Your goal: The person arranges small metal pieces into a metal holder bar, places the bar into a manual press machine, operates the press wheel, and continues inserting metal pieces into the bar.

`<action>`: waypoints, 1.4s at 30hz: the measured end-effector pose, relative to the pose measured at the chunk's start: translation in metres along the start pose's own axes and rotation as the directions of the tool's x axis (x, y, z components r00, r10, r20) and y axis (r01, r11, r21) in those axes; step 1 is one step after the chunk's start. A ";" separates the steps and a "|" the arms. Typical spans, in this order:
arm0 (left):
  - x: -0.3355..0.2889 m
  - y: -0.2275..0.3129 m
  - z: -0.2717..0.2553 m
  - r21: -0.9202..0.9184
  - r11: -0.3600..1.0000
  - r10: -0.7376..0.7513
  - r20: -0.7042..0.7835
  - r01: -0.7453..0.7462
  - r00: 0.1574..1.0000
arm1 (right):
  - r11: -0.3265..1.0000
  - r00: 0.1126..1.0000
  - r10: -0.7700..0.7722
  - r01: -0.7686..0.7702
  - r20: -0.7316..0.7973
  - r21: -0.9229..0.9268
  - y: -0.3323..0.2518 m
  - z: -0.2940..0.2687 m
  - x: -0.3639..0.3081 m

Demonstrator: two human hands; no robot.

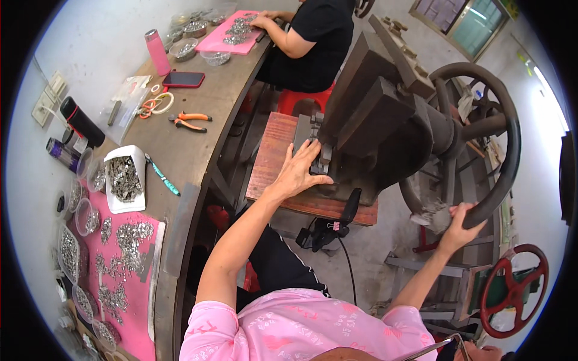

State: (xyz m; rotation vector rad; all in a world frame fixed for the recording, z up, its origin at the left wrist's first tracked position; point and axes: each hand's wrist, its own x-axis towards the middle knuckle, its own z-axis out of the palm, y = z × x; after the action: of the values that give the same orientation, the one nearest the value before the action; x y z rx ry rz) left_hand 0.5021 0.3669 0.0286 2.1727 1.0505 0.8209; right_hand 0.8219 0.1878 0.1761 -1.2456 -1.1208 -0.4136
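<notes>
A dark, heavy hand press (385, 126) stands on a red-brown wooden board (274, 150) in front of me. My left hand (298, 168) lies at the metal die (326, 155) at the foot of the press, its fingers stretched and the thumb apart. Whether a small part sits under the fingertips is hidden. On the right, my right hand (460, 227) is wrapped round the low rim of the press's big dark handwheel (513, 132). Greyish cloth (435, 216) is bound on the rim just left of that hand.
Left, a long workbench (211, 114) bears orange-handled pliers (190, 121), a phone (183, 79), a white tray (139, 201) and small metal parts on a pink mat (147, 328). Beyond it another person (319, 48) works. A black clamp lamp (350, 207) and red wheel (486, 295) stand nearby.
</notes>
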 end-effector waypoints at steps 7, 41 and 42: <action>0.005 0.002 0.007 -0.037 0.999 0.022 -0.028 -0.023 0.999 | 0.945 0.818 0.311 -0.215 0.484 -0.244 -0.040 -0.016 0.168; -0.018 0.014 -0.003 0.225 0.940 0.307 -0.225 -0.257 0.925 | 0.864 0.905 -0.381 0.421 0.188 -0.277 -0.072 0.026 0.138; -0.025 0.015 -0.001 0.227 0.938 0.322 -0.279 -0.263 0.905 | 0.787 0.803 -0.554 0.591 0.218 -0.179 -0.081 0.038 0.106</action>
State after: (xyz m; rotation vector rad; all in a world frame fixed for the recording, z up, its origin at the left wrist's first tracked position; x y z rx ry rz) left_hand 0.4961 0.3386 0.0333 2.4529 0.9904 1.2881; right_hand 0.7894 0.2266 0.3052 -1.1316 -1.6284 -0.9531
